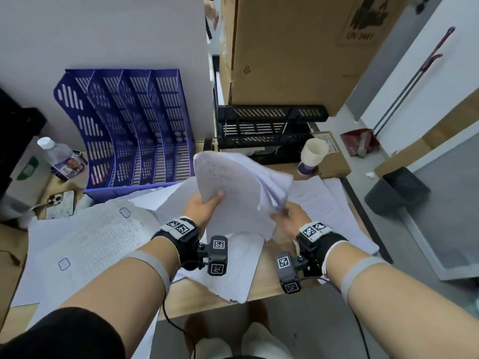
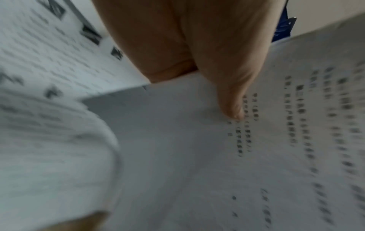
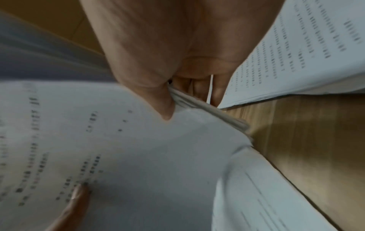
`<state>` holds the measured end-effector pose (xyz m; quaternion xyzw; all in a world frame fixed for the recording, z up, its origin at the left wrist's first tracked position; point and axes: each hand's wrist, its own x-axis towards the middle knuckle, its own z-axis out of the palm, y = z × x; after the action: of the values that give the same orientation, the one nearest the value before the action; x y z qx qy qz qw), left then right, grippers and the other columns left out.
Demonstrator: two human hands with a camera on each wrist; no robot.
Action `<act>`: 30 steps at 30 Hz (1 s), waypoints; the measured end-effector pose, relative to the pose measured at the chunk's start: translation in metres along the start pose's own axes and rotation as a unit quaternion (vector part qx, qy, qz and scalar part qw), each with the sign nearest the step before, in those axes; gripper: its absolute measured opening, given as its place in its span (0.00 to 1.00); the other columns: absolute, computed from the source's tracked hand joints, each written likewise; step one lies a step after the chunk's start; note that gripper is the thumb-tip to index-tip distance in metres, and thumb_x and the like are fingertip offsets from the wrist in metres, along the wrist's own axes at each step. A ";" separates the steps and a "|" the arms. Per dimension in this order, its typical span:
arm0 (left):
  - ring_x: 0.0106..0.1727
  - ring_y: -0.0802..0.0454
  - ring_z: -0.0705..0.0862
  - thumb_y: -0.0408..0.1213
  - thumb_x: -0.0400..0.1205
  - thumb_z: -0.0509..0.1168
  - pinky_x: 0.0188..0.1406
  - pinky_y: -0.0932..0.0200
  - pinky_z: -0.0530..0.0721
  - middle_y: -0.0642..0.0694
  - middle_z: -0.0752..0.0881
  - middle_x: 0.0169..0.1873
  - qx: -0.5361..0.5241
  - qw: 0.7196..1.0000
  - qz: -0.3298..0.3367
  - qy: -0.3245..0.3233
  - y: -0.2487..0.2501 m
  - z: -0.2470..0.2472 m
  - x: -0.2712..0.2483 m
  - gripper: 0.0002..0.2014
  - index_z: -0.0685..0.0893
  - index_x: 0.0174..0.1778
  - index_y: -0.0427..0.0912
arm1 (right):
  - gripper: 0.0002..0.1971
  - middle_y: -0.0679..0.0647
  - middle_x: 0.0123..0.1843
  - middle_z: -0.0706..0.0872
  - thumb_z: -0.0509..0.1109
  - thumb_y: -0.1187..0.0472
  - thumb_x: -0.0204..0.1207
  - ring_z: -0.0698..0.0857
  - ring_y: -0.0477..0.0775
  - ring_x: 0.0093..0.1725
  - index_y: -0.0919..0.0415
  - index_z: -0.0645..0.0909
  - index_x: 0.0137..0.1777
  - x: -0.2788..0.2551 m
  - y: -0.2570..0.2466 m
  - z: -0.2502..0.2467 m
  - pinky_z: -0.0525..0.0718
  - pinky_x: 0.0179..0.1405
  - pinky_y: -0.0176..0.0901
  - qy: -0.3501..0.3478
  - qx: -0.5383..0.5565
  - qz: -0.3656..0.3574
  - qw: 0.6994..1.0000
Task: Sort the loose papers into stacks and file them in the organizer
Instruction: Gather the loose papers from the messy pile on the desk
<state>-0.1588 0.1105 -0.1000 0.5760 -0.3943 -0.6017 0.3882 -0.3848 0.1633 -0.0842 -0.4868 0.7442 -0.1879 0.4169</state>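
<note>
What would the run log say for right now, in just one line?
stage: gathering | left hand: grips paper stack | right hand: grips stack's lower right edge | blue organizer: slots look empty | loose papers: on desk

The cardboard box (image 1: 298, 47) reads "UN 3481", blurred.

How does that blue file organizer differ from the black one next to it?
The blue organizer stands upright with several tall side-by-side slots, all empty; the black organizer is lower, with stacked horizontal tiers. The blue one sits against the white wall, the black one under a cardboard box. Both are slotted plastic and stand behind the held papers.
</note>
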 end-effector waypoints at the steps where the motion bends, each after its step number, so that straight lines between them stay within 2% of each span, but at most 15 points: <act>1: 0.59 0.41 0.88 0.41 0.81 0.70 0.57 0.50 0.86 0.43 0.90 0.55 -0.019 1.000 0.004 0.005 0.008 0.009 -0.001 0.10 0.87 0.56 0.43 | 0.13 0.57 0.53 0.87 0.68 0.59 0.81 0.85 0.57 0.53 0.66 0.83 0.61 0.001 0.003 -0.006 0.79 0.49 0.39 0.008 0.035 -0.007 0.999; 3: 0.59 0.44 0.86 0.38 0.85 0.65 0.57 0.53 0.83 0.43 0.87 0.59 -0.023 1.000 0.013 0.008 0.018 0.029 0.001 0.10 0.83 0.62 0.45 | 0.14 0.55 0.56 0.86 0.66 0.60 0.82 0.83 0.54 0.54 0.63 0.82 0.65 -0.002 0.009 -0.022 0.76 0.53 0.40 0.019 0.078 -0.004 0.997; 5: 0.55 0.45 0.85 0.42 0.85 0.64 0.52 0.54 0.83 0.42 0.86 0.59 -0.013 1.000 -0.019 -0.001 0.025 0.051 -0.001 0.13 0.81 0.65 0.44 | 0.16 0.54 0.60 0.85 0.65 0.61 0.82 0.81 0.53 0.55 0.60 0.80 0.68 -0.002 0.019 -0.038 0.74 0.55 0.39 0.032 0.076 0.008 0.997; 7: 0.48 0.46 0.85 0.53 0.82 0.66 0.37 0.59 0.86 0.45 0.88 0.53 0.059 0.996 -0.059 -0.021 0.020 0.072 -0.002 0.18 0.83 0.62 0.47 | 0.16 0.56 0.64 0.85 0.63 0.62 0.82 0.82 0.56 0.59 0.60 0.78 0.70 0.000 0.038 -0.057 0.74 0.57 0.40 0.043 0.045 0.027 0.998; 9: 0.47 0.44 0.90 0.63 0.73 0.71 0.43 0.47 0.91 0.45 0.91 0.51 0.111 0.988 -0.077 -0.069 0.008 0.094 0.001 0.26 0.87 0.58 0.48 | 0.15 0.56 0.62 0.84 0.63 0.62 0.82 0.81 0.56 0.57 0.60 0.78 0.67 0.000 0.062 -0.077 0.74 0.54 0.40 0.056 -0.006 0.036 0.998; 11: 0.49 0.40 0.91 0.55 0.75 0.73 0.51 0.38 0.90 0.42 0.92 0.52 0.108 0.984 -0.090 -0.112 -0.004 0.121 -0.002 0.21 0.87 0.59 0.47 | 0.13 0.56 0.60 0.84 0.63 0.62 0.81 0.80 0.57 0.54 0.60 0.78 0.64 0.001 0.090 -0.097 0.73 0.51 0.41 0.078 -0.039 0.058 0.995; 13: 0.50 0.39 0.90 0.40 0.81 0.70 0.49 0.42 0.90 0.39 0.90 0.54 0.095 0.977 -0.136 -0.134 -0.009 0.146 -0.009 0.14 0.84 0.61 0.41 | 0.15 0.55 0.63 0.84 0.64 0.61 0.80 0.82 0.59 0.58 0.58 0.76 0.67 0.004 0.114 -0.115 0.76 0.54 0.43 0.090 -0.047 0.075 0.992; 15: 0.52 0.37 0.88 0.34 0.83 0.68 0.52 0.43 0.88 0.37 0.88 0.57 0.079 0.967 -0.193 -0.144 -0.018 0.165 -0.012 0.10 0.80 0.58 0.36 | 0.20 0.52 0.65 0.81 0.66 0.60 0.80 0.81 0.59 0.64 0.56 0.73 0.72 0.010 0.136 -0.130 0.76 0.63 0.46 0.100 -0.045 0.097 0.989; 18: 0.49 0.42 0.86 0.43 0.81 0.69 0.53 0.50 0.85 0.40 0.86 0.51 0.246 0.933 -0.221 -0.145 -0.031 0.180 -0.009 0.14 0.80 0.56 0.37 | 0.29 0.59 0.73 0.77 0.70 0.59 0.75 0.79 0.65 0.68 0.56 0.69 0.77 0.023 0.167 -0.144 0.78 0.68 0.53 0.152 -0.087 0.142 0.974; 20: 0.43 0.44 0.85 0.45 0.81 0.69 0.43 0.54 0.84 0.40 0.86 0.49 0.307 0.915 -0.227 -0.133 -0.042 0.185 -0.005 0.19 0.81 0.58 0.32 | 0.33 0.60 0.73 0.77 0.69 0.59 0.74 0.80 0.66 0.67 0.57 0.65 0.79 0.029 0.183 -0.143 0.80 0.66 0.52 0.091 -0.115 0.197 0.969; 21: 0.42 0.43 0.85 0.43 0.81 0.69 0.43 0.52 0.87 0.39 0.86 0.49 0.301 0.916 -0.231 -0.132 -0.046 0.190 -0.004 0.19 0.82 0.59 0.31 | 0.33 0.60 0.73 0.77 0.68 0.58 0.74 0.80 0.65 0.67 0.57 0.63 0.79 0.030 0.189 -0.141 0.81 0.63 0.51 0.048 -0.129 0.221 0.966; 24: 0.51 0.39 0.84 0.37 0.80 0.68 0.62 0.40 0.86 0.38 0.84 0.51 0.287 0.927 -0.210 -0.116 -0.053 0.203 -0.002 0.16 0.82 0.61 0.33 | 0.32 0.61 0.73 0.76 0.64 0.56 0.73 0.81 0.65 0.65 0.58 0.62 0.78 0.029 0.205 -0.132 0.80 0.58 0.48 -0.030 -0.171 0.271 0.947; 27: 0.53 0.39 0.83 0.37 0.79 0.67 0.57 0.45 0.87 0.38 0.84 0.56 0.333 0.921 -0.166 -0.116 -0.050 0.213 0.003 0.16 0.80 0.62 0.36 | 0.21 0.59 0.64 0.81 0.62 0.57 0.71 0.83 0.64 0.56 0.60 0.73 0.65 0.029 0.215 -0.128 0.82 0.56 0.48 -0.030 -0.191 0.266 0.944; 29: 0.56 0.39 0.83 0.33 0.79 0.66 0.50 0.52 0.83 0.40 0.82 0.66 0.325 0.928 -0.140 -0.118 -0.047 0.215 0.004 0.22 0.74 0.70 0.38 | 0.19 0.61 0.65 0.82 0.62 0.56 0.73 0.83 0.64 0.57 0.60 0.76 0.63 0.031 0.220 -0.125 0.82 0.55 0.47 -0.035 -0.205 0.260 0.943; 30: 0.62 0.39 0.82 0.30 0.80 0.66 0.52 0.55 0.79 0.43 0.79 0.70 0.315 0.932 -0.132 -0.119 -0.047 0.218 0.004 0.28 0.68 0.77 0.40 | 0.21 0.61 0.67 0.80 0.63 0.55 0.73 0.83 0.64 0.60 0.60 0.76 0.66 0.031 0.220 -0.125 0.82 0.59 0.48 -0.031 -0.209 0.262 0.942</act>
<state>-0.3772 0.1311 -0.1389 0.6397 -0.5273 -0.5565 0.0546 -0.6155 0.2205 -0.1762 -0.3565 0.8544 0.1027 0.3637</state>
